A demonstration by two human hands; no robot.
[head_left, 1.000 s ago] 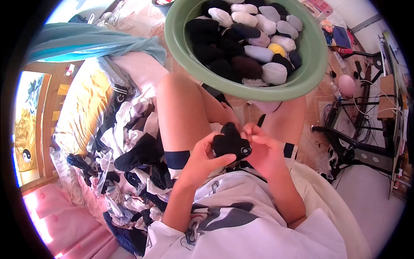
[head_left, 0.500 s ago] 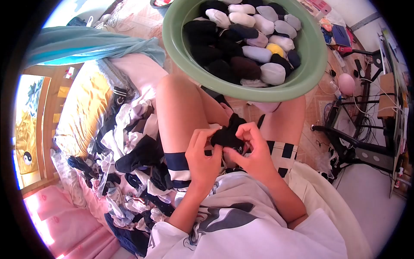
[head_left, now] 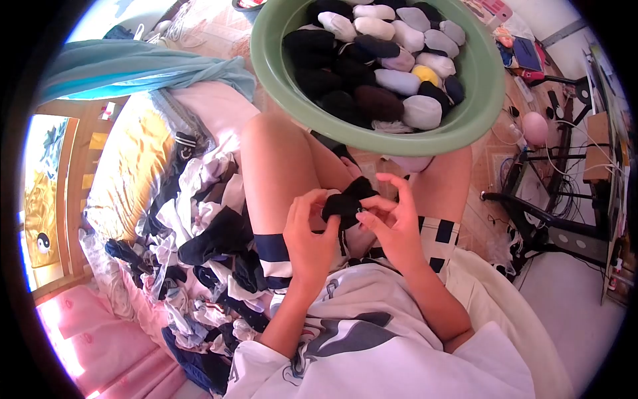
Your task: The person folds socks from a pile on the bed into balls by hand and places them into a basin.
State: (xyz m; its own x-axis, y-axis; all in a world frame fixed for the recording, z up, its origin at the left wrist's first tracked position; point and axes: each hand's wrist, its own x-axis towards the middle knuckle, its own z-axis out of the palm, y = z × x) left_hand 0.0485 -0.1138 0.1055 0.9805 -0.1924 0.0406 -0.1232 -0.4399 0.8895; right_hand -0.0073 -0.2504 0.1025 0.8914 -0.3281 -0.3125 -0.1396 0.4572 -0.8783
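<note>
Between my hands, above my lap, is a black sock (head_left: 347, 201), bunched up into a short bundle. My left hand (head_left: 311, 229) is closed around its left side, fingers behind and thumb in front. My right hand (head_left: 395, 223) pinches the sock's right edge between thumb and a finger, with another finger raised. Beyond my knees stands a green basin (head_left: 399, 143) holding many rolled socks, among them a white sock roll (head_left: 421, 112), a dark brown one (head_left: 379, 104) and a yellow one (head_left: 426, 74).
On the bed to my left lies a heap of loose socks (head_left: 212, 236), black, white and grey. A yellow pillow (head_left: 129, 166) and a light blue cloth (head_left: 146, 70) are behind it. At right stand a black metal frame (head_left: 558, 226) and a pink round object (head_left: 534, 128).
The black sock has become more compact and its upper end sits lower. My right hand has shifted its grip slightly, a finger now lifted. The basin and the heap look the same.
</note>
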